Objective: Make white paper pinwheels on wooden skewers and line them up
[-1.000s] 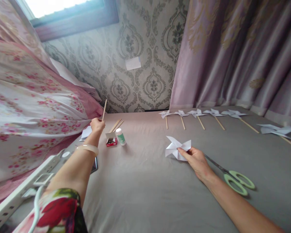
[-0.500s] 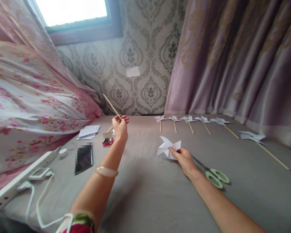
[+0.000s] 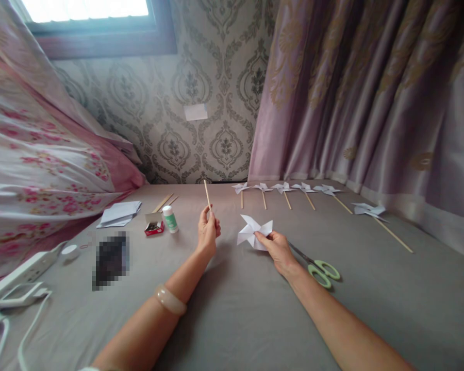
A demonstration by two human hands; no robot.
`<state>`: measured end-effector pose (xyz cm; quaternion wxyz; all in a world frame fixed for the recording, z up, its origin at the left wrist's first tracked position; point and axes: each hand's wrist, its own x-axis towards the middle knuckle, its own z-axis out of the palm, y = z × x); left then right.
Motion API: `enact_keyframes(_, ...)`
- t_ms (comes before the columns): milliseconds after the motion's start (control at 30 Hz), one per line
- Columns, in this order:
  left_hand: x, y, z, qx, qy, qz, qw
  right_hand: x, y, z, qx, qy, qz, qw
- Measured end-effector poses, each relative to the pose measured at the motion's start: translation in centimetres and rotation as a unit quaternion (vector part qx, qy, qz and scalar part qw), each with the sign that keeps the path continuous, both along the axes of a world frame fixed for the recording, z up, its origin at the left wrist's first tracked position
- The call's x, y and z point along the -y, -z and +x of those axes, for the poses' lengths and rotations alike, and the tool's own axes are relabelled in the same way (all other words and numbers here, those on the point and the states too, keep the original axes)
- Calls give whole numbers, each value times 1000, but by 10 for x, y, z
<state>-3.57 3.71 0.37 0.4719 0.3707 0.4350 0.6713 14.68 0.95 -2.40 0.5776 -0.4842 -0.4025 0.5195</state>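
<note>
My left hand (image 3: 208, 230) is closed around a thin wooden stick (image 3: 207, 193), which points up out of the fingers. The stick's lower end is hidden in the hand. To the right, my right hand (image 3: 277, 248) pinches a folded white paper pinwheel (image 3: 251, 230) near its centre, thumb on top. The pinwheel has no stick on it that I can see. Scissors with green handles (image 3: 321, 273) lie just beyond my right wrist, blades partly behind the hand. A glue bottle (image 3: 170, 220) and a small red box (image 3: 154, 226) of tiny metal pieces stand left of my left hand.
Several finished pinwheels on sticks (image 3: 283, 189) lie in a row along the back and right. At left are folded papers (image 3: 119, 213), loose sticks (image 3: 163, 202), a blurred dark phone (image 3: 112, 260), a white cap (image 3: 70, 251) and a power strip (image 3: 27, 274) with cables.
My left hand has drawn back and to the right with the stick, nearer the pinwheel, uncovering the glue bottle. My right hand keeps its pinch on the pinwheel. The view has turned slightly right.
</note>
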Motion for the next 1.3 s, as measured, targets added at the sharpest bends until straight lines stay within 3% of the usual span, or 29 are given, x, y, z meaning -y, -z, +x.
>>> enact_keyframes(300, 16, 6, 18, 28, 97, 50, 994, -2, -1, 2, -37, 7, -18, 999)
enact_keyframes(600, 29, 8, 30, 42, 124, 32, 991, -7, -2, 11, -83, 0, -25, 996)
enact_keyframes(867, 39, 6, 37, 27, 136, 17, 990, -9, -15, 19, -130, 40, -24, 990)
enact_keyframes(1133, 41, 9, 36, -6, 137, 15, 990, -10, -25, 27, -166, 33, -16, 985)
enact_keyframes(1300, 43, 7, 39, -1, 149, 28, 989, -8, -32, 28, -204, -5, 2, 979)
